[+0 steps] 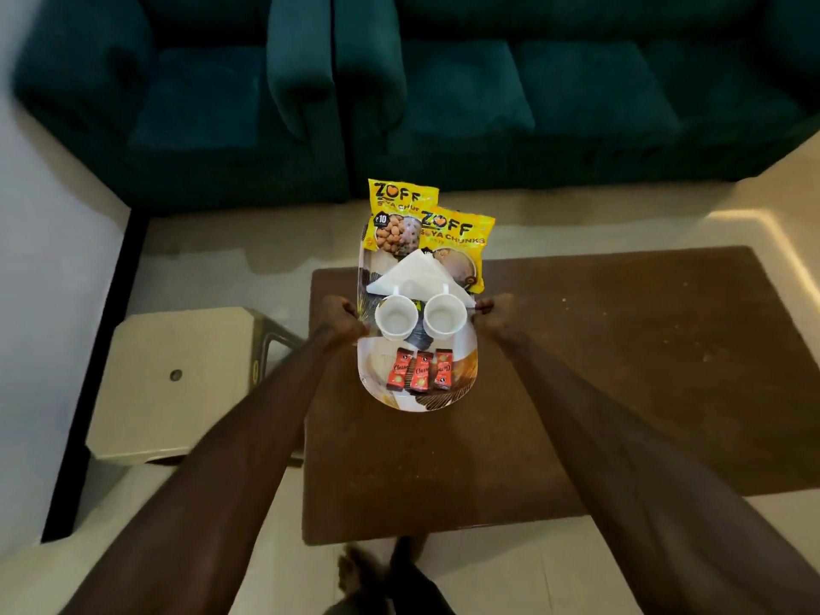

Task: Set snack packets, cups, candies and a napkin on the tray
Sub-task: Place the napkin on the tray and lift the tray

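Observation:
A patterned oval tray (463, 380) is held above the brown table, long axis pointing away from me. My left hand (339, 319) grips its left rim and my right hand (497, 316) grips its right rim. At the far end lie two yellow snack packets (399, 215) (459, 235), overlapping. A folded white napkin (415, 273) rests in front of them. Two empty white cups (396, 320) (443, 319) stand side by side at the middle. Three red candies (420, 369) lie in a row at the near end.
The brown wooden table (599, 392) is under the tray, with crumbs on its right part. A cream stool (177, 379) stands to the left. A dark green sofa (443, 91) fills the back. My feet (381, 574) show at the bottom.

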